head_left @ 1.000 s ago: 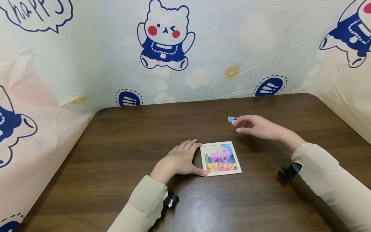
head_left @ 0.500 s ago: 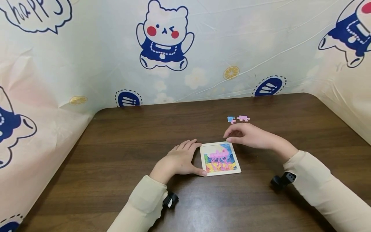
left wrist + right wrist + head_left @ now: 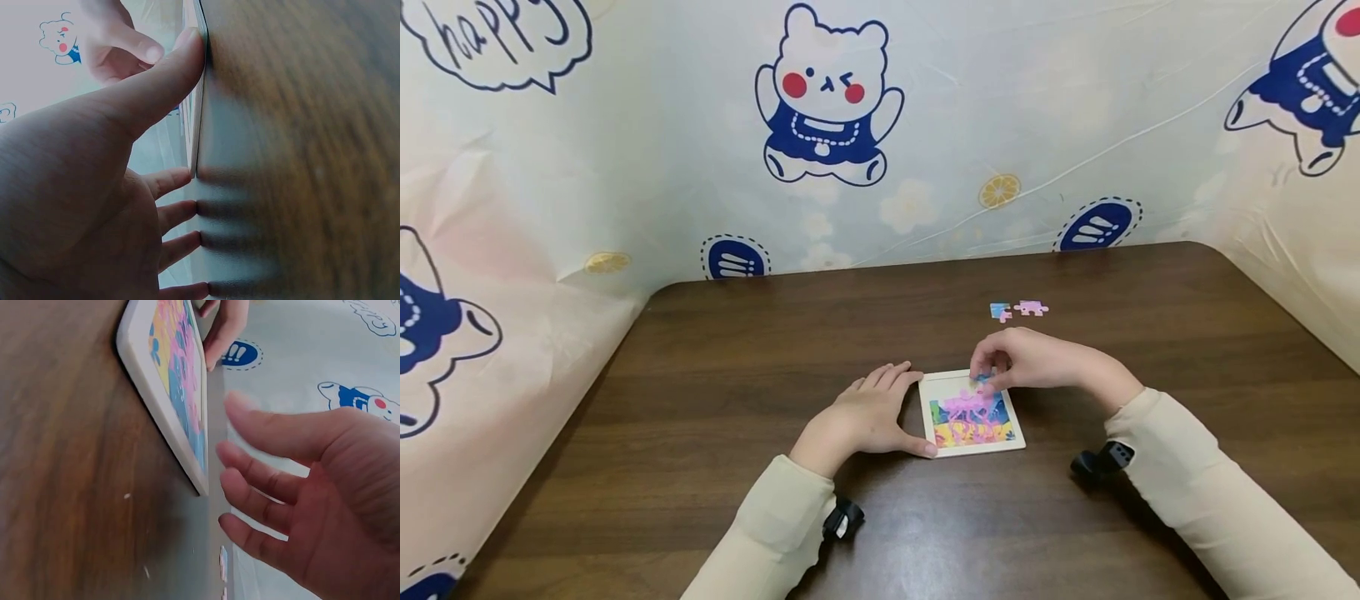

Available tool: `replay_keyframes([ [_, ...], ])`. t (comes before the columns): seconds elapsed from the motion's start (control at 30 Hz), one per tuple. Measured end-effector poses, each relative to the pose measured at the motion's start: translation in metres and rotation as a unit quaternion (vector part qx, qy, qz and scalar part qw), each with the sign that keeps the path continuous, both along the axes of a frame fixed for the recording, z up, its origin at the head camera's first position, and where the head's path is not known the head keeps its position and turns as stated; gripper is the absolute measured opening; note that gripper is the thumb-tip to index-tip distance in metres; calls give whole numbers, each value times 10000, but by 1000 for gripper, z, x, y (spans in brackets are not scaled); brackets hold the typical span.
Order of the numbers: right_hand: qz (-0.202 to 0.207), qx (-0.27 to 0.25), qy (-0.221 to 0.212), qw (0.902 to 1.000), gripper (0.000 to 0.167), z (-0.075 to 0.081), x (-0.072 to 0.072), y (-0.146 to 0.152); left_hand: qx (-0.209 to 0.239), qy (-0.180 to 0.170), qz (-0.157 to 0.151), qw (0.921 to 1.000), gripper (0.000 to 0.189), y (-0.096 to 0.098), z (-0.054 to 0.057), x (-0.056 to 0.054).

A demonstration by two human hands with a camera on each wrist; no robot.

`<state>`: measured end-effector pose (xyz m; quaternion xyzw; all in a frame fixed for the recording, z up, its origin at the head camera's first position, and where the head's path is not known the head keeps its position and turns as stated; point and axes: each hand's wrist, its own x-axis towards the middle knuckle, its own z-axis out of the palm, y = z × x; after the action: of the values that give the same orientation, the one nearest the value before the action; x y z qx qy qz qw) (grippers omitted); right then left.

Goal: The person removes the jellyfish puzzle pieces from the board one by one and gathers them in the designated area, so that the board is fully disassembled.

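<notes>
1. A pale backdrop [image 3: 1045,100] is hanging beyond the puzzle tray [image 3: 981,448] and rising at both sides of it, showing winking bears, orange slices and blue ovals.
2. A dark wood-grain table [image 3: 925,533] is lying beneath the tray and stretching out all around it.
3. Two cream sleeves are reaching in from the near side of the tray: the right sleeve [image 3: 1217,492] to its right, the left sleeve [image 3: 767,521] to its left.
4. The right hand [image 3: 1037,358] is bending its fingers over the tray's far right corner, thumb and index coming close together above the picture; I cannot tell whether a piece is sitting between them.
5. The left hand [image 3: 861,415] is grasping nothing; its fingers are spreading out straight, the thumb pressing on the tray's near left corner, the index finger touching the far left corner and the other fingertips resting on the table just left of it.
6. The tray itself is lying flat between the hands, its white rim framing a puzzle picture [image 3: 970,425] of a pink creature over yellow and blue; a pale, unfilled patch is showing at its far left.
7. Black wrist devices are sitting on the near side of the tray, one [image 3: 842,518] to its left, the other [image 3: 1102,463] to its right.
8. Two loose pieces are lying beyond the tray's far right corner: a pink piece [image 3: 1032,308] and, just left of it, a blue-and-pink piece [image 3: 1000,312].
</notes>
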<state>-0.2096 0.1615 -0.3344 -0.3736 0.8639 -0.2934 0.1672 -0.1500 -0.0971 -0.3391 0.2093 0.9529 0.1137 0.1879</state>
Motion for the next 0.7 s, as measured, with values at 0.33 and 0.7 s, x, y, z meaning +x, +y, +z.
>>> replay_keyframes([
  [0.33, -124, 363, -167, 9991, 12, -3, 1, -4, 28, 67, 0, 10000, 97, 0, 1, 2],
  [0.7, -92, 385, 105, 9992, 12, -10, 2, -5, -43, 71, 7, 10000, 97, 0, 0, 2],
])
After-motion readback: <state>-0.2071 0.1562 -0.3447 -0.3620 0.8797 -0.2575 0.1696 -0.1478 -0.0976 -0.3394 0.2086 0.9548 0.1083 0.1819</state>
